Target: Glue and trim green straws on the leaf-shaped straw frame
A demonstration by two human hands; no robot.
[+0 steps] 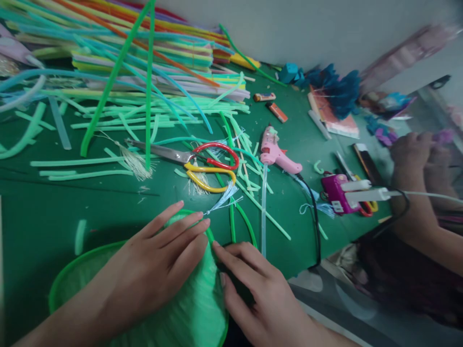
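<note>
A light green, leaf-shaped piece (195, 299) with a pleated surface and a bright green pipe-cleaner edge lies at the table's near side. My left hand (162, 260) rests on it, fingers stretched out towards its tip. At the right edge, my right hand (256, 289) has its thumb and forefinger bent around the bright green pipe cleaner (210, 234) that borders the piece. Part of that border is hidden under my hands. Just beyond the left fingertips are a pale blue tassel (226, 197) and scissors (177, 154) with red and yellow handles.
Bundles of coloured pipe cleaners (144, 53) fill the back left. A pink glue gun (277, 152) with a glue stick stands right of the scissors, its black cord trailing down. Farther right are a purple power adapter (336, 193), blue feathery pieces (340, 96) and another person's hands (412, 149).
</note>
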